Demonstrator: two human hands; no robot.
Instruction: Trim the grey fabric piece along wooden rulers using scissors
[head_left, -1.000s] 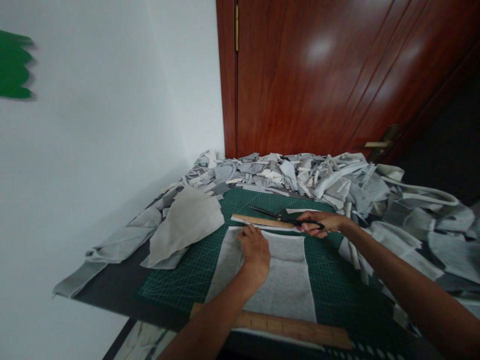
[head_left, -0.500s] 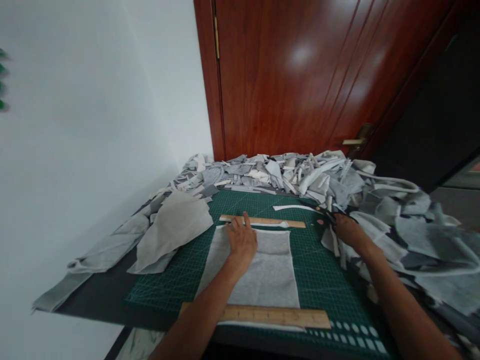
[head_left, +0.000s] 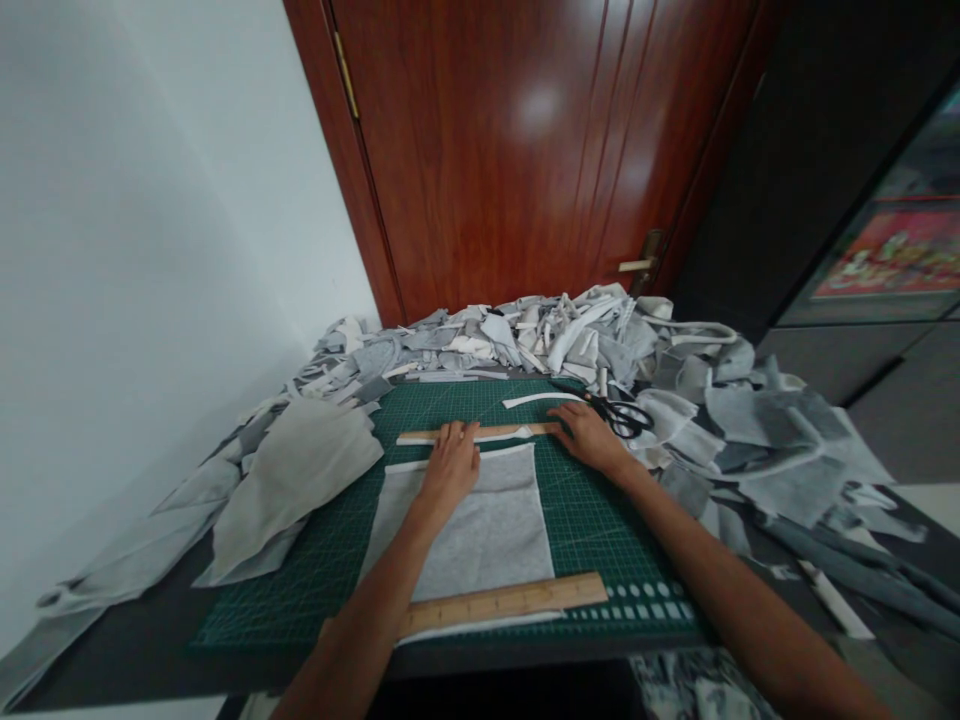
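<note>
My left hand (head_left: 453, 465) lies over the far wooden ruler (head_left: 420, 437), its fingers stretched forward and pressing on it. At that ruler's right end is my right hand (head_left: 589, 438), with its thumb and fingers around the tip. A white fabric strip lies along the ruler's near edge. Below spreads a grey fabric piece (head_left: 487, 530), partly covered by my left forearm. Across its near end rests a second wooden ruler (head_left: 517, 598). Black-handled scissors (head_left: 630, 420) lie just beyond my right hand, beside a curved white strip (head_left: 536, 398).
A green cutting mat (head_left: 600, 530) lies under the work. Grey and white fabric scraps (head_left: 480, 340) heap along the back, with more piled at right (head_left: 780, 440). Larger fabric pieces (head_left: 292, 480) lie at left. Beyond stand a wall and a brown door (head_left: 510, 150).
My right hand has let go of the scissors and moved left to the far ruler's end. My left hand stays on the ruler, fingers closer together. The view has turned right.
</note>
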